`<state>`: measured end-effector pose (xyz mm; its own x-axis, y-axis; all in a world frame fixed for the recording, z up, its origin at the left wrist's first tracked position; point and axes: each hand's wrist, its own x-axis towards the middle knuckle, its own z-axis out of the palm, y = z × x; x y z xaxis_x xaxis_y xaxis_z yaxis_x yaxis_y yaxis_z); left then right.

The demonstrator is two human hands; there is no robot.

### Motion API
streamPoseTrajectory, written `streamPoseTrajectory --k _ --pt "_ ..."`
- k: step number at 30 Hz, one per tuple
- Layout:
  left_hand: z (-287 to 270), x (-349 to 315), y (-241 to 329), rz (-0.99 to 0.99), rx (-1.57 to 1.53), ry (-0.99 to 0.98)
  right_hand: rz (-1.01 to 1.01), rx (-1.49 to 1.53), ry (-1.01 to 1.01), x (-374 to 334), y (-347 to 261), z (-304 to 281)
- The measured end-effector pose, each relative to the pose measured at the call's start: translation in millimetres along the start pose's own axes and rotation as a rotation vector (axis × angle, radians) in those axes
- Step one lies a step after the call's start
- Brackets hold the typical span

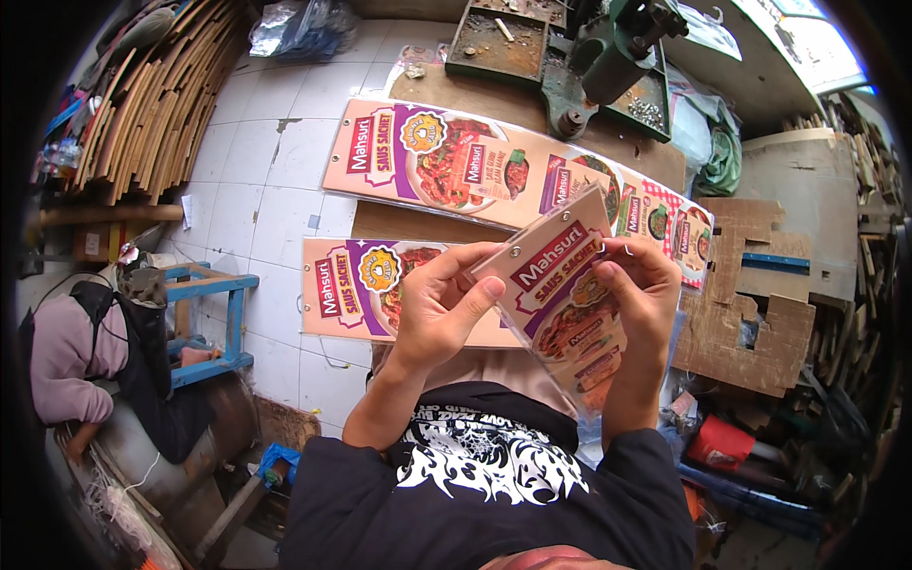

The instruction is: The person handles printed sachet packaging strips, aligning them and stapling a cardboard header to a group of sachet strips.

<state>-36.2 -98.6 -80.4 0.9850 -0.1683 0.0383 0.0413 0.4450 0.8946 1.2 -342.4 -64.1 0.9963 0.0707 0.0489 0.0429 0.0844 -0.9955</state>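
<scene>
A long printed display card (570, 304), peach and purple with food pictures and metal eyelets along its top edge, is held up tilted in front of my chest. My left hand (442, 302) is closed on its upper left edge, thumb on the front. At its right edge my right hand (642, 290) is closed in a pinch; a small shiny curved piece, apparently wire, shows at the fingertips. Beyond my hands lies a stack of similar cards (442, 157). Another matching card (353, 306) lies nearer, partly behind my left forearm, with a thin bent wire (330, 361) by its lower left edge.
A green hand press (608, 81) stands at the far side, between metal trays (499, 43) of small parts. Cut brown boards (746, 313) lie at right. Blue stool frame (233, 318) and another person (81, 361) are at left, with stacked boards (157, 104) behind.
</scene>
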Motion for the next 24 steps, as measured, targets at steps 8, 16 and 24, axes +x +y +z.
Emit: streamPoseTrajectory --k 8,16,24 --pt "7 0 -5 0.055 -0.059 0.111 -0.370 -0.315 0.290 -17 -17 45" --pt "8 -1 0 0.045 -0.058 0.080 -0.630 -0.629 0.069 -11 -24 65" --pt "6 -2 1 0.058 -0.043 0.054 -0.727 -0.713 0.015 -15 -28 67"
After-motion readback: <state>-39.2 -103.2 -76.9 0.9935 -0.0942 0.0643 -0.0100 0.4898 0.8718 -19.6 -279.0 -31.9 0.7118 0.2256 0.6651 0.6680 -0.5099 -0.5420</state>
